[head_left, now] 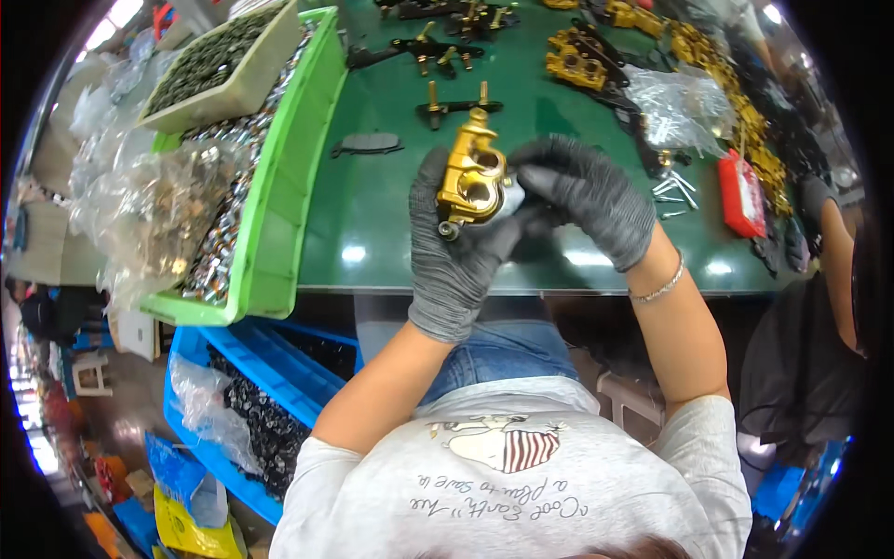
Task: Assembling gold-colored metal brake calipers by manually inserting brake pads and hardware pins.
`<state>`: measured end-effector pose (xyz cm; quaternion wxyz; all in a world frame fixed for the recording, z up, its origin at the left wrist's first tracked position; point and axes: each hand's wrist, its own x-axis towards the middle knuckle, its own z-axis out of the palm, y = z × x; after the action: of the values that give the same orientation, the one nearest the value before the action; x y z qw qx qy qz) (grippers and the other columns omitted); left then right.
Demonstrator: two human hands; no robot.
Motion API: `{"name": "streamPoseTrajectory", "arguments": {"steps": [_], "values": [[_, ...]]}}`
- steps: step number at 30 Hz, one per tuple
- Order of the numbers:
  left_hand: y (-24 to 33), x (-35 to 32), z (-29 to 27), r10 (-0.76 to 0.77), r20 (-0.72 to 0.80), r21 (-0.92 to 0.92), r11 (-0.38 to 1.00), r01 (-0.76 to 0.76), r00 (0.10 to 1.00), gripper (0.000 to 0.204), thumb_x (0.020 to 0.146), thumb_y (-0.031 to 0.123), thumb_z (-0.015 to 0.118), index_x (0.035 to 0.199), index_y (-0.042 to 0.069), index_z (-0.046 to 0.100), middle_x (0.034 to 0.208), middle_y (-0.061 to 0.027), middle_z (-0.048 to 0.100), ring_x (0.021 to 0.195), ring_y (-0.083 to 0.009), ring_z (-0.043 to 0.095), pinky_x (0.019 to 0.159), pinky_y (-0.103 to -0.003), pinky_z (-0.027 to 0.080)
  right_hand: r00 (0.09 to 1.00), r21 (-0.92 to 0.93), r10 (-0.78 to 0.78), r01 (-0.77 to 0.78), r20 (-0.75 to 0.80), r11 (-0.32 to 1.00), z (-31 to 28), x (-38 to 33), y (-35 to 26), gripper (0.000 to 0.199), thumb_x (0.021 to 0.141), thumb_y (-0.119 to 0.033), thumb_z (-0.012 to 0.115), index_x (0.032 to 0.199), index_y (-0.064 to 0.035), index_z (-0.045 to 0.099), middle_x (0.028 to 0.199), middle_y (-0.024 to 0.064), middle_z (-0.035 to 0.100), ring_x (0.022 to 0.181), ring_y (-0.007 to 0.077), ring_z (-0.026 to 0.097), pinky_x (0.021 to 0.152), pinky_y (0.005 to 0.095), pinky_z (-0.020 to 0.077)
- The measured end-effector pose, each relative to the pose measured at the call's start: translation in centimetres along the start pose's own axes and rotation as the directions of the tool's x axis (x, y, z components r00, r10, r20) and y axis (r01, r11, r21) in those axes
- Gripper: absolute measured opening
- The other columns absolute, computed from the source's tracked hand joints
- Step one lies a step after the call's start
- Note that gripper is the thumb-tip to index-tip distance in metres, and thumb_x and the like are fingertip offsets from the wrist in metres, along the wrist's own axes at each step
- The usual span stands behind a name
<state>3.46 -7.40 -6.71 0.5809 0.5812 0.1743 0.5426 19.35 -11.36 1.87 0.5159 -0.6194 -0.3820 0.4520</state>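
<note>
A gold brake caliper [473, 172] with two round bores facing up is gripped in my left hand [447, 252], its grey-gloved fingers wrapped round the lower and left sides. My right hand [591, 196], also gloved in grey, is at the caliper's right side with its fingers bent together. What those fingertips hold, if anything, is hidden. A pale grey piece [510, 198] shows between the caliper and my right hand; its kind is unclear. Beyond the caliper, a black bracket [456, 108] with two upright gold bolts lies on the table. A flat grey brake pad [369, 143] lies to the left.
On the left, a green crate [279, 205] of small metal parts bears a cream bin [219, 70] and plastic bags. Gold calipers [575, 58], a clear bag [675, 107], loose screws [675, 189] and a red box [742, 194] lie rightward. Another person's arm [838, 270] is at far right.
</note>
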Motion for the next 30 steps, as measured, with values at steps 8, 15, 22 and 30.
{"name": "streamPoseTrajectory", "arguments": {"steps": [8, 15, 22, 30], "values": [[4.5, 0.1, -8.0, -0.240, 0.082, 0.346, 0.917, 0.198, 0.967, 0.047, 0.080, 0.014, 0.069, 0.123, 0.003, 0.053, 0.115, -0.0111, 0.058, 0.107, -0.0190, 0.055, 0.092, -0.030, 0.044, 0.896, -0.789, -0.356, 0.415, 0.266, 0.453, 5.4, 7.8, -0.7, 0.035, 0.085, -0.037, 0.057, 0.104, -0.0090, 0.066, 0.097, 0.0145, 0.066, 0.090, 0.0349, 0.062, 0.081, 0.0415, 0.0482], [5.1, 0.2, -11.1, -0.382, 0.001, 0.520, 0.790, 0.325, 0.924, 0.044, 0.081, 0.013, 0.068, 0.121, 0.002, 0.055, 0.113, -0.0100, 0.060, 0.103, -0.0170, 0.056, 0.092, -0.029, 0.044, 0.814, -0.838, -0.229, 0.546, 0.534, -0.014, 14.6, 16.7, 2.6, 0.045, 0.082, -0.032, 0.061, 0.122, -0.0132, 0.056, 0.106, 0.0130, 0.063, 0.099, 0.0322, 0.060, 0.088, 0.0385, 0.0480], [4.3, -0.6, -11.5, -0.181, 0.046, 0.405, 0.902, 0.148, 0.982, 0.053, 0.078, 0.013, 0.072, 0.125, 0.001, 0.051, 0.116, -0.0099, 0.059, 0.101, -0.0176, 0.058, 0.088, -0.029, 0.047, 0.843, -0.798, -0.343, 0.518, 0.414, 0.309, 9.3, 11.9, -0.8, 0.046, 0.081, -0.023, 0.063, 0.124, -0.0105, 0.055, 0.103, 0.0150, 0.065, 0.090, 0.0273, 0.064, 0.082, 0.0365, 0.0512], [3.9, 0.0, -8.3, -0.272, 0.176, 0.352, 0.915, 0.198, 0.946, 0.071, 0.069, 0.023, 0.081, 0.128, 0.002, 0.048, 0.123, -0.0119, 0.056, 0.112, -0.0228, 0.053, 0.098, -0.035, 0.042, 0.982, 0.183, -0.188, 0.181, 0.026, 0.966, -0.8, 0.3, 1.4, 0.049, 0.079, -0.031, 0.070, 0.117, -0.0039, 0.056, 0.090, 0.0088, 0.063, 0.086, 0.0194, 0.063, 0.072, 0.0296, 0.0544]]}}
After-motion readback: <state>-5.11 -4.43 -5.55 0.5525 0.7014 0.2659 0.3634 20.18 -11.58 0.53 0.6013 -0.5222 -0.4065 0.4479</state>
